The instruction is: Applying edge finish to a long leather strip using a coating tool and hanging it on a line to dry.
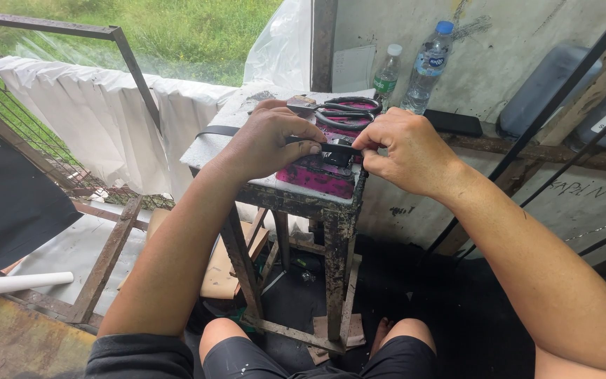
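On top of a worn metal stand [296, 198] with rusty, paint-flecked legs, both hands meet over a thin black strap [334, 148]. The left hand [264, 144] lies knuckles-up across the stand's pale top, its thumb and forefinger pressed together on the strap just left of a small black buckle [338, 158]. The right hand [405, 151] comes in from the other side, its thumb and first fingers pinching the strap's end close against the buckle, the other fingers curled under. The strap runs on leftward from beneath the left hand and off the stand's edge [217, 130]. Under the hands lies a pink block [317, 175] with black marks, sitting at the near right corner of the stand. Just behind the hands, a pair of scissors [341, 111] with black handles rests on the top. Farther back, against the grey wall, stand two clear plastic bottles, a smaller one with a white cap [387, 72] and a taller one with a blue cap [427, 67], and a flat black thing [454, 123] lies beside them on a ledge. White cloth [99, 116] hangs over a rail to the left, with grass beyond it. Below, the person's knees in dark shorts [317, 365] sit either side of the stand's legs
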